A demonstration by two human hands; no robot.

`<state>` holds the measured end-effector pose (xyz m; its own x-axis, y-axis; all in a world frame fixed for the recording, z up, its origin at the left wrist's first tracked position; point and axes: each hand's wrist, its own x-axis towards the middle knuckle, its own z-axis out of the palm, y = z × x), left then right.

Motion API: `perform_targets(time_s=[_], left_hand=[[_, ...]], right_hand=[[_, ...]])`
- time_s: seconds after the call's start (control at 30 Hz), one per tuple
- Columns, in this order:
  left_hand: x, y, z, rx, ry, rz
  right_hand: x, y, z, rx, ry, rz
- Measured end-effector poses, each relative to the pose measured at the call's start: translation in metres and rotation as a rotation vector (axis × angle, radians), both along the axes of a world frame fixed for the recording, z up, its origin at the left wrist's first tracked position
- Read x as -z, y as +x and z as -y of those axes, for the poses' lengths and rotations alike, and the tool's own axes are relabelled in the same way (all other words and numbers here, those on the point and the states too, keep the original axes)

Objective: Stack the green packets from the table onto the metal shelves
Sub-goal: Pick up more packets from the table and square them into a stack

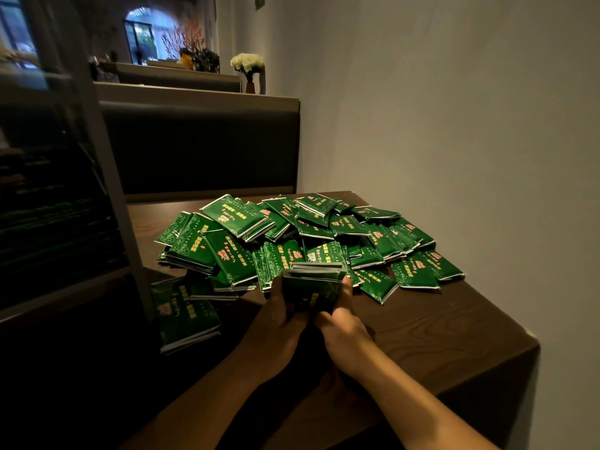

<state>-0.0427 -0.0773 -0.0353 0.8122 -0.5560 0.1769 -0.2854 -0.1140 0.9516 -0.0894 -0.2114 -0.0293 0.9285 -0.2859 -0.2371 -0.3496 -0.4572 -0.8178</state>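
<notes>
A loose heap of green packets [324, 235] with red and yellow print covers the far half of the dark wooden table [431, 332]. Just in front of the heap, both my hands hold a small stack of green packets [313, 284] upright. My left hand [281, 315] grips its left side and my right hand [344, 329] grips its right side and bottom. The metal shelves [97, 177] stand at the left, blurred, with rows of green packets [55, 228] on a shelf. A further green packet [185, 313] lies at the table's left edge beside the shelf post.
A dark padded booth back [201, 147] rises behind the table. A pale wall [454, 125] runs along the right side. White flowers in a vase [248, 66] stand on a ledge far behind. The table's near right corner [532, 344] is bare wood.
</notes>
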Motion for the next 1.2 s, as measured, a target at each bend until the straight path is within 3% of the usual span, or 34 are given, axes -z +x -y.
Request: perform_targets(time_s=[0.07, 0.2, 0.37, 0.47, 0.57, 0.73, 0.83, 1.03, 1.2], left_hand=[[-0.002, 0.001, 0.000, -0.069, 0.012, 0.007], [-0.003, 0.001, 0.002, -0.160, -0.031, 0.024], [0.002, 0.005, 0.009, -0.158, -0.102, -0.105], [-0.002, -0.001, 0.009, -0.208, -0.126, -0.128], [-0.009, -0.008, 0.008, -0.269, -0.102, -0.128], [-0.024, -0.016, 0.005, -0.350, -0.100, -0.116], [-0.033, -0.026, -0.001, -0.459, -0.196, -0.177], [-0.062, -0.054, -0.013, -0.538, -0.430, -0.540], [-0.095, -0.080, -0.051, -0.628, -0.559, -0.436]], right_hand=[[0.002, 0.001, -0.001, -0.027, 0.010, 0.009], [0.009, 0.007, 0.002, 0.008, 0.231, 0.270], [0.012, 0.007, -0.003, -0.105, 0.057, 0.065], [0.011, 0.006, -0.003, -0.070, 0.025, 0.085], [0.009, 0.004, -0.002, -0.066, 0.061, 0.173], [0.000, 0.001, 0.001, -0.022, 0.194, 0.479], [-0.008, -0.004, -0.001, 0.040, 0.299, 0.538], [-0.026, -0.012, -0.032, 0.087, 0.532, 0.636], [-0.054, -0.022, -0.073, 0.008, 0.418, 0.845]])
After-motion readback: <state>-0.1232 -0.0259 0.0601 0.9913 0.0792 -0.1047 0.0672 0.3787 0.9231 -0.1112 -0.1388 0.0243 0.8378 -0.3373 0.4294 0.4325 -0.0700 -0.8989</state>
